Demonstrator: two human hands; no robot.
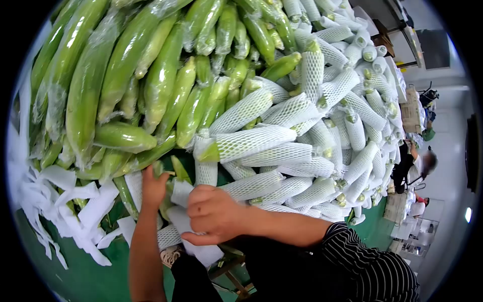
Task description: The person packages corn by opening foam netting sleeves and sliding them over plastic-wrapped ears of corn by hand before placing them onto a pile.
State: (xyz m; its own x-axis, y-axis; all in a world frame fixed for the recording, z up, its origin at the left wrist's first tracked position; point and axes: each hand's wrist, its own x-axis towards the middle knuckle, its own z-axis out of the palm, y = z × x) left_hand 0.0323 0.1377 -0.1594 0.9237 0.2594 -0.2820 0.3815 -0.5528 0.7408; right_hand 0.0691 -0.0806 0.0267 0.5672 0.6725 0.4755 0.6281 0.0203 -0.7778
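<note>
My left hand (154, 187) closes around a green ear of corn (164, 205), which is partly hidden by the hand. Close beside it, my right hand (214, 214) is curled, its fingers pinching a white foam sleeve (182, 193). Part of this white foam hangs below the right hand. How far the sleeve covers the corn is hard to make out. In front of both hands lie husk-covered ears in clear plastic film (168, 75). To the right, many ears sit in white foam nets (251, 143).
Loose white foam strips (90, 201) lie at the left. Green floor (95, 282) shows below. Past the heap on the right are a person (415, 166), stacked crates (411, 108) and a white wall. A wooden stool frame (234, 282) stands near my legs.
</note>
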